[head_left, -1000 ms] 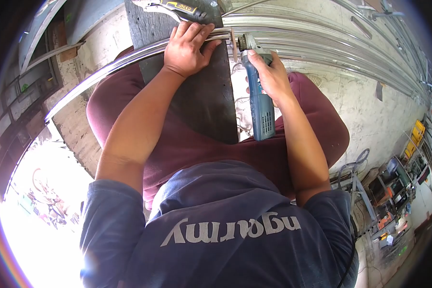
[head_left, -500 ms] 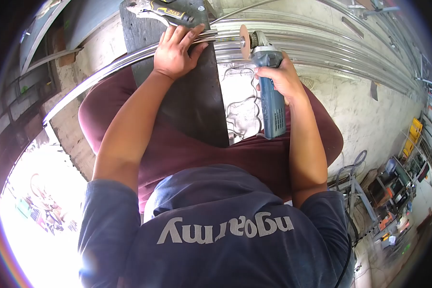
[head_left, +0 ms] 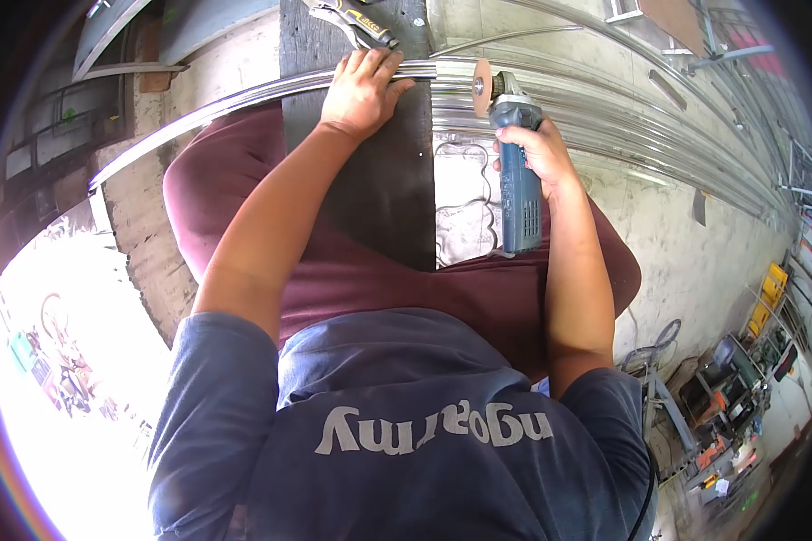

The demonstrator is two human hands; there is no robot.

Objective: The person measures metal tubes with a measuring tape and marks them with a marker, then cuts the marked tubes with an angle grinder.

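Observation:
My left hand is closed over a bundle of thin shiny metal rods, pressing them onto a dark wooden board. The rod ends reach the board's right edge. In my right hand is a blue angle grinder, held upright by its body, with the thumb across the front. Its thin reddish-brown disc stands a short gap to the right of the rod ends, not touching them. Locking pliers lie on the board just beyond my left hand.
More long metal tubes lie on the pale floor behind the grinder. A curved wavy metal piece is beside the board, between my legs. Tools and a yellow object sit at the far right. Bright light washes out the lower left.
The whole view has shifted, so the board, hands and grinder appear farther right. Both hands keep their holds, and the disc remains apart from the rod ends.

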